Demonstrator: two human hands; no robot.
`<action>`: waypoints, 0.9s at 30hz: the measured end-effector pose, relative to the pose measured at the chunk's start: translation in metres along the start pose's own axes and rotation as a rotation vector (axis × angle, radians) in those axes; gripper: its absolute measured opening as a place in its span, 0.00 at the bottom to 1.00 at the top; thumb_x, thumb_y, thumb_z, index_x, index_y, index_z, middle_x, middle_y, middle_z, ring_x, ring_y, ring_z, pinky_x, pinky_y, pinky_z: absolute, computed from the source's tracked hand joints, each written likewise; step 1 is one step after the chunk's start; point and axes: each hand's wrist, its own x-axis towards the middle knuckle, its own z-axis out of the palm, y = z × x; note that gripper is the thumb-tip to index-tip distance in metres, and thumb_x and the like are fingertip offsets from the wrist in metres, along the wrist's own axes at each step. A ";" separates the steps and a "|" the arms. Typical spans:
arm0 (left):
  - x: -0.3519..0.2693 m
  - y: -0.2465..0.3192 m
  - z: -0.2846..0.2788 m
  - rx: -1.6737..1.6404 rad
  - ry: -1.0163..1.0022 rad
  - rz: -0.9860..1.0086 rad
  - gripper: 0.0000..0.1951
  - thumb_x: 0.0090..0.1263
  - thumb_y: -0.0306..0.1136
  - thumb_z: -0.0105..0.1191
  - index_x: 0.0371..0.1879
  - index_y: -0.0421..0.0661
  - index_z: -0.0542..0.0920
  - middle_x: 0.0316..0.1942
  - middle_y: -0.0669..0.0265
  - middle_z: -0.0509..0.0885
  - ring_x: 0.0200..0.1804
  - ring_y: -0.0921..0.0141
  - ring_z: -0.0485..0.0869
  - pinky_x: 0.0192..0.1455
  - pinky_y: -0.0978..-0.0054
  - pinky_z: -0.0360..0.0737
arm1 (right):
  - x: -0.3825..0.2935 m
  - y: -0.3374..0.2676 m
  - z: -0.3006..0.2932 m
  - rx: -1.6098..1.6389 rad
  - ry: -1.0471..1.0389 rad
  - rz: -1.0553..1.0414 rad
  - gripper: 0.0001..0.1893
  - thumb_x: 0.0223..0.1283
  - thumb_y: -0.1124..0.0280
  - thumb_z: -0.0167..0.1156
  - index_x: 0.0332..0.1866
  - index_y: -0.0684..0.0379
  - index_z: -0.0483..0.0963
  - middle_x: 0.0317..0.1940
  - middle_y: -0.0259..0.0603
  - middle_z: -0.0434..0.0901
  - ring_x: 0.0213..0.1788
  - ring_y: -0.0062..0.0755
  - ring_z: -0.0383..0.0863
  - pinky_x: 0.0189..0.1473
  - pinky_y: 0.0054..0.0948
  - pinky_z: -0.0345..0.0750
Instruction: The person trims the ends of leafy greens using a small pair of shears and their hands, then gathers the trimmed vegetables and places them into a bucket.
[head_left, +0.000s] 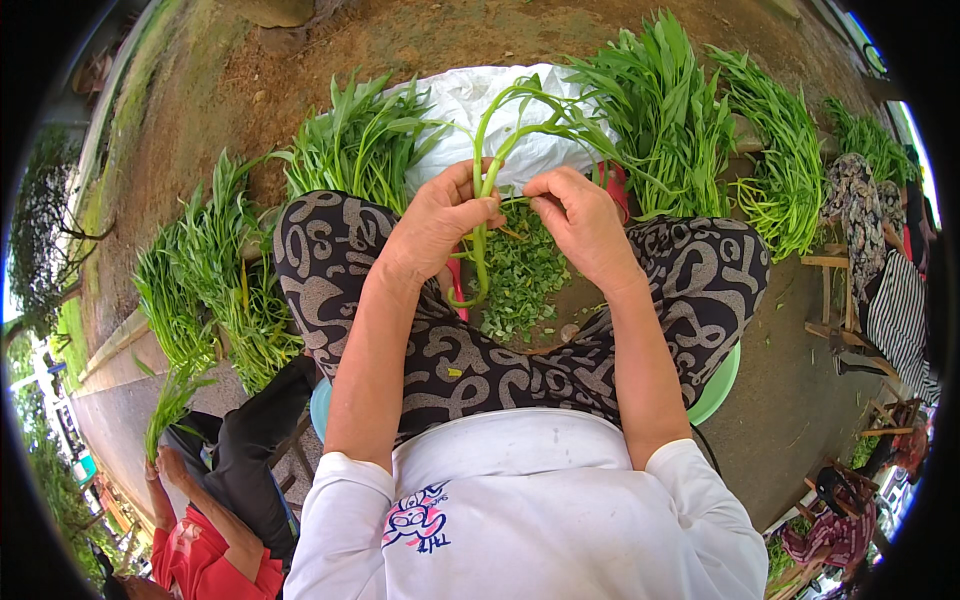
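Note:
Between the thumb and fingers of my left hand (442, 214) are a few thick green stems of a leafy vegetable, probably water spinach (484, 169). Their leafy ends arch over to the right, and one stem curls down below the hand. Just right of them, my right hand (577, 221) has thumb and forefinger brought close together. Whether a small piece is pinched there I cannot tell. Underneath, on the ground between my knees, lies a heap of torn green leaves and bits (525, 277). A yellow scrap (454, 372) rests on my patterned trousers (517, 382).
A white woven sack (457, 97) lies beyond my knees, flanked by bundles of greens on the left (360, 142) and right (667, 120). More bundles (232, 285) lie farther out. At lower left a person in red (214, 555) holds greens; other people sit at right by wooden stools (829, 261).

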 end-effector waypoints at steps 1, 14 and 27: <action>0.001 -0.001 0.000 -0.002 0.001 0.009 0.24 0.66 0.24 0.54 0.61 0.39 0.68 0.38 0.72 0.75 0.39 0.78 0.77 0.52 0.77 0.79 | 0.000 -0.001 0.000 -0.001 0.000 -0.002 0.07 0.54 0.79 0.60 0.39 0.63 0.75 0.35 0.42 0.79 0.35 0.38 0.80 0.38 0.28 0.76; 0.002 0.000 0.004 0.008 0.019 0.046 0.23 0.65 0.23 0.54 0.61 0.36 0.68 0.40 0.70 0.75 0.41 0.78 0.77 0.54 0.75 0.79 | -0.001 0.005 0.014 0.404 0.027 0.300 0.07 0.54 0.75 0.56 0.36 0.66 0.73 0.26 0.39 0.79 0.29 0.26 0.78 0.32 0.25 0.74; -0.002 0.007 0.003 -0.080 0.015 0.015 0.23 0.64 0.23 0.54 0.60 0.38 0.69 0.40 0.71 0.74 0.41 0.77 0.77 0.56 0.72 0.78 | 0.000 0.026 0.014 0.341 -0.007 0.285 0.08 0.62 0.73 0.57 0.42 0.65 0.75 0.33 0.34 0.78 0.35 0.18 0.75 0.39 0.20 0.73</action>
